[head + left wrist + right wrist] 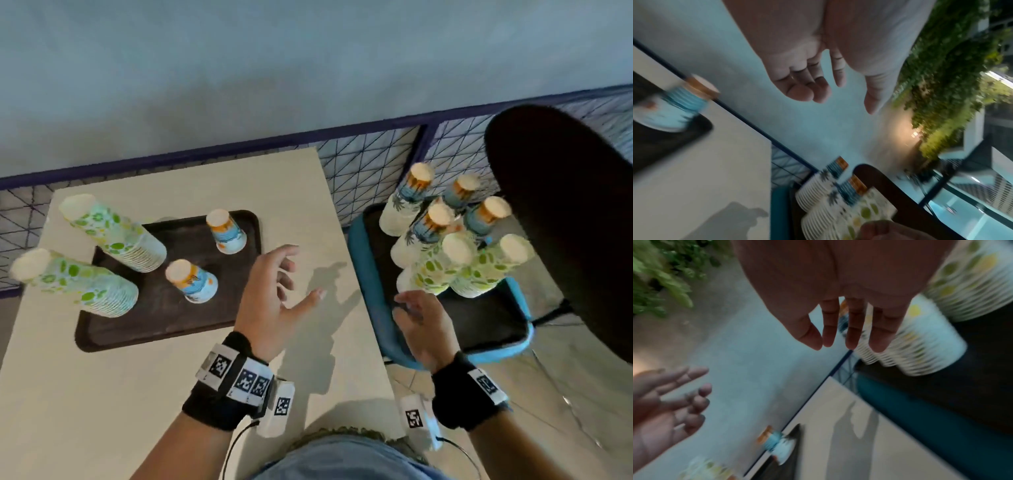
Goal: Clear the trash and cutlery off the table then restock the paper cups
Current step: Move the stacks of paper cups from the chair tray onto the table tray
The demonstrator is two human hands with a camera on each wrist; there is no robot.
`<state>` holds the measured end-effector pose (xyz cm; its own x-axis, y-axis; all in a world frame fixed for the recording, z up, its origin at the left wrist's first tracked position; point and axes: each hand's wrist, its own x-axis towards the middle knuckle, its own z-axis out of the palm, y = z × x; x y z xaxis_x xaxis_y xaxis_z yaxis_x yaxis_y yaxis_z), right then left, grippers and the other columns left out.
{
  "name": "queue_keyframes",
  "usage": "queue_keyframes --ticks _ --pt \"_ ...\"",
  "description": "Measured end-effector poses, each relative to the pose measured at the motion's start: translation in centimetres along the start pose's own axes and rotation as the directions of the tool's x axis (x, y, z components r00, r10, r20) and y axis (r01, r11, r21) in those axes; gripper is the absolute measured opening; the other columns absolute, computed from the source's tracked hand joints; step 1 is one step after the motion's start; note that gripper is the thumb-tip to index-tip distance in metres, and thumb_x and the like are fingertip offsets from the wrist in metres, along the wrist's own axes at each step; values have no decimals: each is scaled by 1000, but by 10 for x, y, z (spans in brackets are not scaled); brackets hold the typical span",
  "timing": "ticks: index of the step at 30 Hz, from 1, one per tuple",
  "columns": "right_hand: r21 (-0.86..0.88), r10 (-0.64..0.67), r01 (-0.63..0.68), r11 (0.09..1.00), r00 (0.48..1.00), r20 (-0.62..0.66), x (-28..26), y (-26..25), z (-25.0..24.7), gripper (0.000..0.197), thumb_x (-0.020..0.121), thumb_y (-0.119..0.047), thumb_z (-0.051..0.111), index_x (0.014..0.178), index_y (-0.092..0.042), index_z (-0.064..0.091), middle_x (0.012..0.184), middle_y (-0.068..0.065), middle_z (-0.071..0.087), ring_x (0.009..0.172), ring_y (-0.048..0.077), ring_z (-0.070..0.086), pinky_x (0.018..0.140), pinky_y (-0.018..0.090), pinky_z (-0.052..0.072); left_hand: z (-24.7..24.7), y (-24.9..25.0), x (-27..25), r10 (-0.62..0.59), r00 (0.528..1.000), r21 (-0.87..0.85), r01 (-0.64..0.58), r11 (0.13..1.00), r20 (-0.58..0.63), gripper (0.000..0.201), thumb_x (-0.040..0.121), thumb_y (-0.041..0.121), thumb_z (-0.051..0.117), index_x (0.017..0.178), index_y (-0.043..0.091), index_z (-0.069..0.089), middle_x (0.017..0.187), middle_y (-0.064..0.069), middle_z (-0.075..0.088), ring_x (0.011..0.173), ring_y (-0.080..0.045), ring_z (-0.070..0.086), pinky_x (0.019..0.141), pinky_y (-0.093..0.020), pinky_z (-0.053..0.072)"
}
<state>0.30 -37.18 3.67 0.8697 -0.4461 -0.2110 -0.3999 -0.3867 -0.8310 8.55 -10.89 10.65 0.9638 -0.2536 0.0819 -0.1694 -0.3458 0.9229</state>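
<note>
A: Here, how are the hands lying?
B: Left hand (270, 291) and right hand (419, 325) are hovering wide, holding nothing.
A: And the paper cups?
B: Stacks (448, 240) are standing centre right on the chair (373, 308); others (113, 236) are sitting left on the surface's tray (154, 318).

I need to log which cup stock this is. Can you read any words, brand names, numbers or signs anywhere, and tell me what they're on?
No readable words, brands or numbers in any view.
Green-leaf cup stacks: leaf print only, no lettering.
Blue-and-orange cups: pictures only; any print is too small to read.
Cup stacks on the chair: patterns only, blurred in both wrist views.
Wristband tags on the left hand and right hand: black-and-white square codes, no text.
</note>
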Motion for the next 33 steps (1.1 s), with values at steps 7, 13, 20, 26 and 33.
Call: queue_keyframes --ticks 7,13,20,26,33 --pt "37 238 -235 971 963 -130 23 78 -62 49 87 -9 74 132 -10 52 106 9 61 84 18 61 73 23 46 130 50 42 47 950 105 -83 991 309 82 76 44 84 145 39 41 126 6 48 96 -5 59 76 -19 52" --pt "-25 192 -194 981 980 -51 54 85 -60 95 79 -39 82 155 -22 28 138 10 48 125 24 54 104 46 49 206 71 76 121 894 290 -264 920 431 94 75 45 84 154 25 38 146 -3 48 129 -25 50 110 -41 42" --pt "-27 227 -227 973 974 -9 76 81 -52 102 75 -45 83 158 -30 25 152 15 38 142 36 37 115 48 35 250 68 83 16 902 425 -220 878 432 81 85 41 78 154 26 39 151 -3 42 133 -33 44 115 -43 37" --pt "47 212 -212 976 977 9 79 74 -44 110 61 -57 82 154 -45 24 148 13 43 137 37 43 114 49 39 236 59 81 -16 925 350 -128 928 380 68 88 31 77 148 30 44 145 -1 47 128 -24 54 106 -39 47" --pt "15 177 -178 984 984 26 78 69 -38 102 55 -64 81 143 -52 31 137 4 49 128 30 49 106 46 48 210 46 83 -25 937 228 -59 972 348 72 87 30 79 149 25 43 145 2 51 133 -16 50 111 -42 46"
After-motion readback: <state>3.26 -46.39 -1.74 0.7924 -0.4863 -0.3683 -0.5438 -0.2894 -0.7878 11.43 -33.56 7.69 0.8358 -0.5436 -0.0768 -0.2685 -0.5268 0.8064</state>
